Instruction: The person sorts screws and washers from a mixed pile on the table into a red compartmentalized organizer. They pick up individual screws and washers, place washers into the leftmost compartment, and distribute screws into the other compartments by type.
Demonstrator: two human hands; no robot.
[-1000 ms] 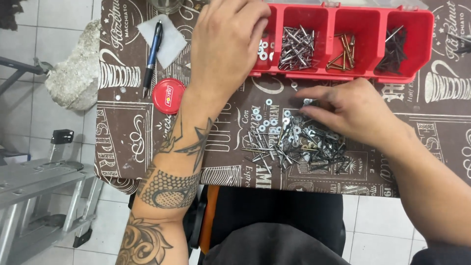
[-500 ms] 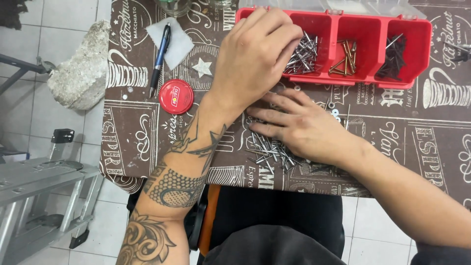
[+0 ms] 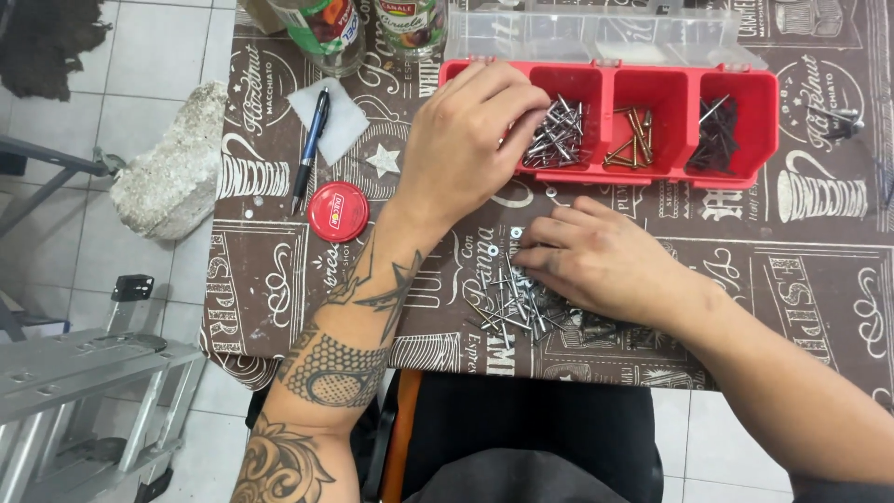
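Two hands work over a bench [image 3: 279, 270] covered in a brown cloth printed with white lettering and cup drawings. One red organiser tray [image 3: 615, 172] lies at the far side, its clear lid [image 3: 596, 42] folded back; three of its compartments show their contents: silver rivets [image 3: 554, 135], a few brass-coloured screws [image 3: 629, 135] and dark screws [image 3: 715, 135]. A fourth compartment at the left end lies mostly under the left hand [image 3: 466, 140], which reaches over the tray's near wall with its fingertips pinched together at the edge of the rivet compartment; whether the grip holds anything there I cannot tell. The right hand [image 3: 596, 261] rests palm down on the cloth, fingers spread loosely and closed on nothing, its fingertips touching the far edge of one loose pile of rivets and other small hardware [image 3: 517, 303] that lies on the bench just in front of the tray; the hand hides the pile's right side. Two small washers [image 3: 515, 232] lie just beyond the pile. To the left lie one round red lid [image 3: 337, 211] with a small label, one blue pen [image 3: 310, 149] resting across one white square of paper [image 3: 340, 116], and at the far edge two clear jars [image 3: 372, 28] with green, red and white labels.
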